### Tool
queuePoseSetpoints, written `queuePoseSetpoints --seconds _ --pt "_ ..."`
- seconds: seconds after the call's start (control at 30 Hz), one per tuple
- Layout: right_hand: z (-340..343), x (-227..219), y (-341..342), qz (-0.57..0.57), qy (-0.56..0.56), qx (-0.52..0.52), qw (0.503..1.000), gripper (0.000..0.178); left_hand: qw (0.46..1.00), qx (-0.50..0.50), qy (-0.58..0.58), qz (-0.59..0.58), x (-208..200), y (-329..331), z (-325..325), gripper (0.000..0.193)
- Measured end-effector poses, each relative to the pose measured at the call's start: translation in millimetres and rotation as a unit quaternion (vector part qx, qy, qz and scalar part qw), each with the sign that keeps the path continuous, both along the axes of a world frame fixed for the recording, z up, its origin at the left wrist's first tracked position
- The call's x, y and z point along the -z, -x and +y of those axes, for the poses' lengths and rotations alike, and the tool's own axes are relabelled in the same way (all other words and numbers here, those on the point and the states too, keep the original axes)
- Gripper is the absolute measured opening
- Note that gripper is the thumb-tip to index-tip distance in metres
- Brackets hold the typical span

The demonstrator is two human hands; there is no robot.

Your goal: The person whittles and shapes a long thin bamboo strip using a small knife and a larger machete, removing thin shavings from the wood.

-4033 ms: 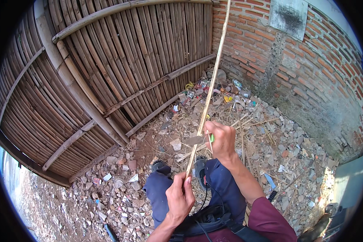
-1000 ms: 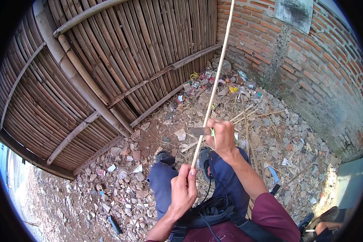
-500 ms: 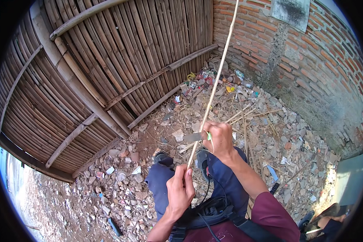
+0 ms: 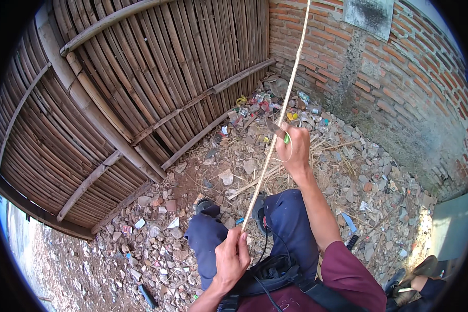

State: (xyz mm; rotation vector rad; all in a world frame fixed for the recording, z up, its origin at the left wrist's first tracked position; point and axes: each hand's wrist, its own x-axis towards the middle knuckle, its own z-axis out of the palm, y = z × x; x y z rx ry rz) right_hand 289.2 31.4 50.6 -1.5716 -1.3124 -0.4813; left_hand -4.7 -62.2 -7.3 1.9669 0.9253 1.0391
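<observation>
A long, pale bamboo strip [image 4: 287,96] slants from my lap up past the top of the view. Its near end is pinched between the thumb and fingers of my left hand [image 4: 232,256], over my knees. Farther along the strip, my right hand [image 4: 295,147] is closed round a knife [image 4: 275,128] with a bit of green at its handle. The blade lies across the strip. A thin curled shaving [image 4: 290,151] loops beside my right fingers; the grip itself is mostly hidden by them.
Stones, rubble and litter [image 4: 156,236] cover the ground around my feet. A bamboo-slat wall [image 4: 192,57] stands at the left, a brick wall [image 4: 395,78] at the right. Several loose bamboo pieces [image 4: 333,147] lie beyond my right hand. Another person's hand [image 4: 418,283] shows at the lower right.
My right hand has moved up and away along the strip with the knife, and the blade has tilted. A thin curl now loops by that hand. My left hand sits slightly lower.
</observation>
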Motion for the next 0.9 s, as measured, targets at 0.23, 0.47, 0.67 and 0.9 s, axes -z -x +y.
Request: queuePoseSetpoints --seconds 0.23,0.47,0.67,0.9 --pt "48 -3 -60 0.029 0.000 0.033 0.999 0.018 0.998 -0.001 0.023 0.057 9 23 -8 0.002" --pt "81 6 -139 0.119 0.079 0.107 0.984 0.022 0.988 0.014 0.132 0.078 34 57 -17 0.011" --pt "95 114 -119 0.314 0.528 -0.192 0.765 0.038 0.888 0.051 0.433 -0.150 54 89 5 0.019" --pt "5 256 -250 0.062 0.613 0.148 0.774 0.068 0.720 0.172 0.590 -0.322 40 76 26 0.022"
